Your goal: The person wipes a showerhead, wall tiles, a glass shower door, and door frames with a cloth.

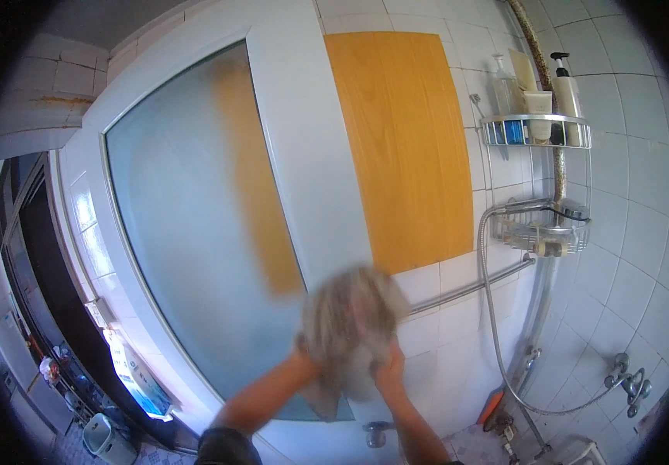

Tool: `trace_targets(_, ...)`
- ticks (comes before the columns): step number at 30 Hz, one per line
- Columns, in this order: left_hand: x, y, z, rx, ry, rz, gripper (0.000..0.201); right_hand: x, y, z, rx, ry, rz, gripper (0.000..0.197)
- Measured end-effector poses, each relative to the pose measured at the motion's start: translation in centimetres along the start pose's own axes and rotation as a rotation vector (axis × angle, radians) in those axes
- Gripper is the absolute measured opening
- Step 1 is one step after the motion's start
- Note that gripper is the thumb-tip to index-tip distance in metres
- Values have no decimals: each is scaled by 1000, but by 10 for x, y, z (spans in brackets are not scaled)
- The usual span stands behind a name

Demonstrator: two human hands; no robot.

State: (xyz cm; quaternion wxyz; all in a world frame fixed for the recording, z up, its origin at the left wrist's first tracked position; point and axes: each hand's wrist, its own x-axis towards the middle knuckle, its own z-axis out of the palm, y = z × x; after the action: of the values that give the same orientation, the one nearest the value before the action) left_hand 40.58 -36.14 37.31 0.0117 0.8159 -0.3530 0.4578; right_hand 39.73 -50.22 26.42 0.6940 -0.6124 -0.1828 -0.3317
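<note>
White glossy wall tiles (pixel 620 167) line this bathroom, where a white-framed door with a frosted glass pane (pixel 195 209) stands beside a flat orange-yellow wood-grain panel (pixel 408 147). In front of the door's right-hand frame, low in the middle of the view, a crumpled grey-beige fabric cloth (pixel 346 314) is bunched between two bare hands, its lower end hanging over the glass. The right hand (pixel 388 370) is at the cloth's lower right side, its fingers curled in and grasping the fabric, with little gap showing between them. The left hand (pixel 308 350) meets the cloth from the lower left; its fingers are mostly covered by the folds, and motion blur adds to this, so I cannot tell how far they are bent. A dark sleeve (pixel 228 447) covers part of the left forearm. To the right of the cloth, a silvery metal rail (pixel 470 288) runs along the tiles, near a coiled metal shower hose (pixel 494 329) and a wire shelf (pixel 536 122) holding bottles.
</note>
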Motion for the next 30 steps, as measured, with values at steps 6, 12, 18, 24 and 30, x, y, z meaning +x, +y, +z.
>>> trace_targets(6, 222, -46, -140, 452, 352, -7, 61, 7, 12, 6, 66, 41, 96, 47)
trace_targets(12, 172, -30, -87, 489, 284, 58, 55, 13, 14, -2, 104, 43, 105, 46)
trace_targets(18, -8, 9, 12, 272, -42, 95, 49, 25, 32, 5, 170, -79, 329, 44)
trace_targets(24, -58, 36, 46, -67, -163, -112, 62, 28, 58, 2, -49, -2, -354, 48)
trace_targets(30, 91, -2, -39, 196, 317, 14, 58, 28, 35, 4, 36, 22, 147, 47)
